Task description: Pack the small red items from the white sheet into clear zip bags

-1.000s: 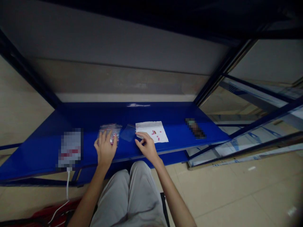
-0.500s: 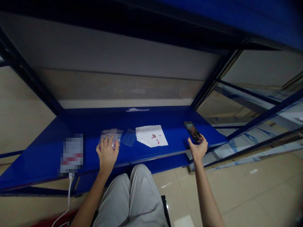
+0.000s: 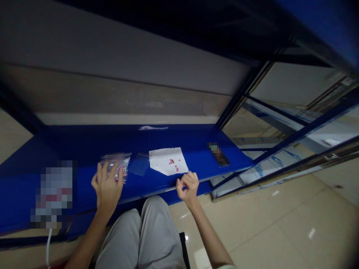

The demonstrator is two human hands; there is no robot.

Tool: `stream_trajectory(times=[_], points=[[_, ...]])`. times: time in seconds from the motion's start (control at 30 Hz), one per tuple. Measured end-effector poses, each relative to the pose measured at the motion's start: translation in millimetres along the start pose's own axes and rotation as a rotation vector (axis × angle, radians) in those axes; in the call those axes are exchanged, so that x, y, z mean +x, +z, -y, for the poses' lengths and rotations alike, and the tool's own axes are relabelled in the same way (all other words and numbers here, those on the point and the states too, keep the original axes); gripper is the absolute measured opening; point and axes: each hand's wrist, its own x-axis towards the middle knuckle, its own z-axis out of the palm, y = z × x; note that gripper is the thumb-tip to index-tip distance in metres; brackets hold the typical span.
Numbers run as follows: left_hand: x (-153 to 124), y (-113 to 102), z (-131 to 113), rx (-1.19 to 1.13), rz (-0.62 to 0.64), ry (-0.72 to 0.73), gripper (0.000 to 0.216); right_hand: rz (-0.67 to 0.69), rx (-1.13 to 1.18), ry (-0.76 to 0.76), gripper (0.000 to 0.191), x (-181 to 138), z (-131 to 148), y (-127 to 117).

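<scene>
My left hand rests on clear zip bags with small pink pieces inside. Its fingers are spread over the lower part of the bags. My right hand hovers by the shelf's front edge, just below the corner of a white sheet of paper. Its fingers are curled in and I see nothing in them. Several small pink pieces lie on that sheet. Between the sheet and the filled bags lies a flat clear bag.
All of this lies on a blue shelf. At the right end is a blurred-out dark object. A blurred-out white and red object with a white cable sits at the left. Blue frame posts stand on both sides.
My right hand has left the dark object at the right and moved left to the paper's corner, its fingers curling in. My left hand stays at the bags. The view has shifted right.
</scene>
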Motion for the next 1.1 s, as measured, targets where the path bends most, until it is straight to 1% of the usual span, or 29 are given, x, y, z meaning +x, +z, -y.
stream_trajectory(times=[0.07, 0.17, 0.23, 0.27, 0.33, 0.37, 0.4, 0.47, 0.57, 0.7, 0.83, 0.9, 0.97, 1.03, 1.1], points=[[1, -3, -2, -0.023, -0.016, -0.007, 0.037, 0.098, 0.155, -0.022, 0.035, 10, 27, 18], [2, -9, -6, -0.057, -0.035, -0.031, 0.036, 0.168, 0.337, 0.095, 0.031, 23, 56, 45], [2, -13, -8, -0.079, -0.052, -0.047, 0.036, 0.186, 0.362, 0.178, 0.027, 30, 68, 60], [2, -15, -9, -0.090, -0.061, -0.053, 0.036, 0.196, 0.353, 0.196, 0.023, 33, 73, 65], [2, -17, -10, -0.110, -0.082, -0.063, 0.036, 0.218, 0.310, 0.174, 0.014, 36, 82, 72], [2, -18, -10, -0.120, -0.093, -0.068, 0.035, 0.237, 0.284, 0.141, 0.015, 37, 85, 75], [1, -18, -9, -0.127, -0.102, -0.072, 0.035, 0.261, 0.257, 0.103, 0.021, 37, 88, 77], [1, -18, -8, -0.136, -0.115, -0.078, 0.034, 0.329, 0.205, 0.031, 0.030, 36, 92, 80], [1, -17, -7, -0.141, -0.116, -0.083, 0.033, 0.400, 0.148, -0.040, 0.029, 33, 94, 85], [1, -17, -5, -0.151, -0.115, -0.077, 0.033, 0.419, 0.153, -0.091, 0.026, 33, 90, 88], [0, -17, -3, -0.175, -0.124, -0.054, 0.033, 0.438, 0.244, -0.099, 0.017, 40, 87, 88], [-1, -17, -2, -0.185, -0.116, -0.046, 0.033, 0.419, 0.330, -0.066, 0.016, 43, 87, 87], [-2, -17, 0, -0.200, -0.095, -0.010, 0.033, 0.358, 0.455, 0.010, 0.018, 46, 87, 84], [-3, -17, 1, -0.212, -0.060, 0.077, 0.032, 0.278, 0.612, 0.135, 0.022, 47, 84, 80], [-4, -18, 2, -0.209, -0.016, 0.185, 0.031, 0.234, 0.776, 0.286, 0.028, 47, 79, 77]])
